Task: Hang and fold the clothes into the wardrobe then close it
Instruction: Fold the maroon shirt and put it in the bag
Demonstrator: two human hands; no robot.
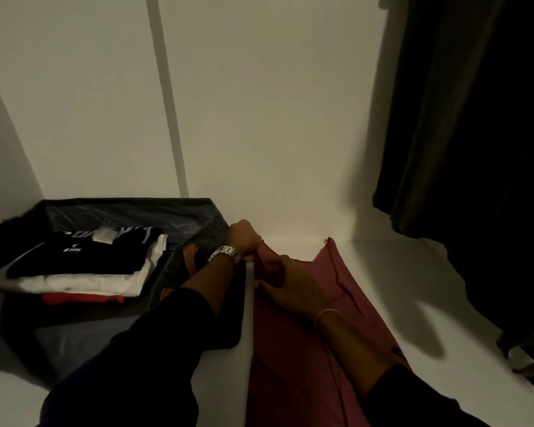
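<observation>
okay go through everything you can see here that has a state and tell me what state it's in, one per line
Red garment: spread flat on the white shelf, partly folded.
Left hand: grips the garment's far edge.
Right hand: pinches a fold near that edge.
Fabric bin: open, holding a stack.
Folded shirts: stacked, black on top.
Dark clothes: hanging on the right.

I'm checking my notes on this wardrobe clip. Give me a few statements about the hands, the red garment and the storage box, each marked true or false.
1. Both hands, left hand and right hand, hold the red garment. True.
2. The red garment lies inside the fabric storage box. False: it lies on the white shelf beside the box.
3. A black T-shirt tops the folded stack. True.
4. The watch is on the right wrist. False: left wrist.
</observation>
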